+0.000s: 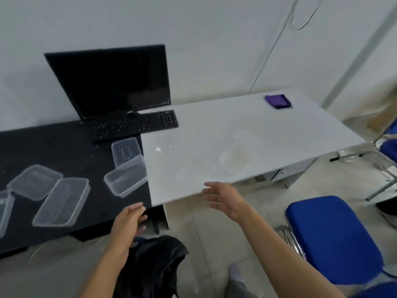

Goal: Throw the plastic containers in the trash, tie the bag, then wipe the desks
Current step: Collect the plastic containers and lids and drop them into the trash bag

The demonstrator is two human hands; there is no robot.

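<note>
The white desk (pixel 214 130) fills the middle and right, butted against the black desk (pixel 53 151) on the left. A blue chair (pixel 330 239) sits near right, pulled clear of the standing room. On the black desk's far side stand a dark monitor (pixel 111 80) and a keyboard (pixel 137 125). A black trash bag (pixel 150 269) slumps on the floor at the near edge between the desks, within arm's reach of both, probably for dropping things straight in. Five clear plastic containers (pixel 126 179) lie scattered on the black desk, none yet in the bag; pale outlines on the white top are too blurred to name. The left hand (pixel 129 220) hovers above the bag and the right hand (pixel 221 198) by the white desk's near edge – both spread wide, holding nothing. A purple cloth (pixel 278 101) waits at the far right corner, likely for wiping.
</note>
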